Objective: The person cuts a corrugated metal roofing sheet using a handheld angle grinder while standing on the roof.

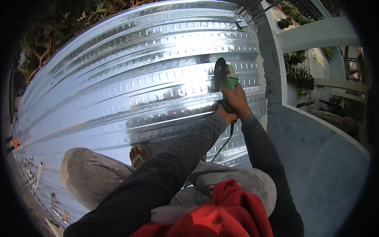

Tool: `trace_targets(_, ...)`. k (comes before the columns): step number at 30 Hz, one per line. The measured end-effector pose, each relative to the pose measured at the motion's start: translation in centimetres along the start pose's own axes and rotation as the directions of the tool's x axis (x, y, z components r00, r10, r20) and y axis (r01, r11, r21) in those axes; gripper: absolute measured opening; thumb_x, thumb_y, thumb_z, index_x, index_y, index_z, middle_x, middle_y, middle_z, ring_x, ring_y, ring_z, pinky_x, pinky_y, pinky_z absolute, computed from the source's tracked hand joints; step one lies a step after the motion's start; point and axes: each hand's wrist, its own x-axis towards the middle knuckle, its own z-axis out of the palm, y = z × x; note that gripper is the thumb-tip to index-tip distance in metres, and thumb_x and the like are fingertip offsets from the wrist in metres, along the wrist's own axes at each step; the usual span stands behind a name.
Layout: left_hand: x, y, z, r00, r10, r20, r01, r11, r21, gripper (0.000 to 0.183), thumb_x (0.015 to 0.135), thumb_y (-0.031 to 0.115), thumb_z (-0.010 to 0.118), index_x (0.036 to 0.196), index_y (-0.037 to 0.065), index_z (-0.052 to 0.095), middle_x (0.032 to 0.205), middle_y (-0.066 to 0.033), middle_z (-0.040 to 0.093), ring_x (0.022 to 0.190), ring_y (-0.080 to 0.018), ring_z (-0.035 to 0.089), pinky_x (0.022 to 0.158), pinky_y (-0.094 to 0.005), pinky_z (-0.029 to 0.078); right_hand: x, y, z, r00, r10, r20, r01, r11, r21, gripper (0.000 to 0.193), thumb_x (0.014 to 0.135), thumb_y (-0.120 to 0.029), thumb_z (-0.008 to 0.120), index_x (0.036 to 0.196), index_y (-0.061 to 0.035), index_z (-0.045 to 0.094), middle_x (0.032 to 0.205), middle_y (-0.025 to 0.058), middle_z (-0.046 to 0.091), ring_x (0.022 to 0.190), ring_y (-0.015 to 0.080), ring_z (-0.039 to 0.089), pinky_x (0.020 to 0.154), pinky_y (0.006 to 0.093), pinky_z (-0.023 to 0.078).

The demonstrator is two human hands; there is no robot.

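Note:
An angle grinder [229, 83] with a green body and a dark cutting disc [220, 68] is held in both my hands over ridged, shiny metal decking [169, 85]. My right hand [238, 102] wraps round its body from the right. Lower down, my left hand [227, 115] is closed round the rear end of the grinder. The disc stands upright at the far end, close above the metal; whether it touches cannot be made out. From the grinder's back a green cord [222, 149] runs down between my arms toward my knees.
Along the decking's right edge runs a grey concrete wall [276, 79], with a lower courtyard holding plants [298, 75] beyond. A small loose metal piece [241, 22] lies at the far right corner. Trees [43, 43] border the far left. My sandalled foot [139, 155] rests on the decking.

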Motion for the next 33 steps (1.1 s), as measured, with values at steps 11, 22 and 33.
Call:
trace_targets(11,1.1,-0.3,2.2,0.995,0.028,-0.096,-0.07,0.885,-0.46,0.067,0.068,-0.004,0.086,0.127,0.002,0.054,0.12,-0.0114,0.067,0.107,-0.0254,0.068,0.087,-0.0421,0.058,1.2,-1.5,-0.5,0.999,-0.034,0.04,0.042,0.973,-0.225,0.075,0.075,-0.041,0.076,0.118,0.0147,0.05,0.107,0.0341,0.066,0.102,0.0459,0.067,0.086,0.0467,0.054)
trace_targets(22,2.8,0.8,1.1,0.985,-0.049,-0.166,-0.013,0.936,-0.351,0.064,0.069,-0.002,0.087,0.124,0.001,0.055,0.116,-0.0122,0.068,0.102,-0.0273,0.07,0.086,-0.0415,0.06,2.8,-2.5,0.7,0.999,-0.022,0.046,0.033,0.962,-0.271,0.076,0.076,-0.04,0.074,0.119,0.016,0.046,0.108,0.0365,0.065,0.102,0.0478,0.066,0.087,0.0485,0.053)
trace_targets(33,3.1,-0.1,0.4,0.991,-0.006,-0.135,-0.039,0.945,-0.325,0.066,0.073,0.003,0.086,0.131,0.005,0.053,0.114,-0.0066,0.069,0.1,-0.0193,0.068,0.079,-0.036,0.056,2.7,-3.2,1.1,0.999,-0.031,0.038,0.04,0.966,-0.257,0.075,0.077,-0.039,0.074,0.117,0.0165,0.045,0.104,0.0366,0.065,0.099,0.0487,0.067,0.085,0.0488,0.054)
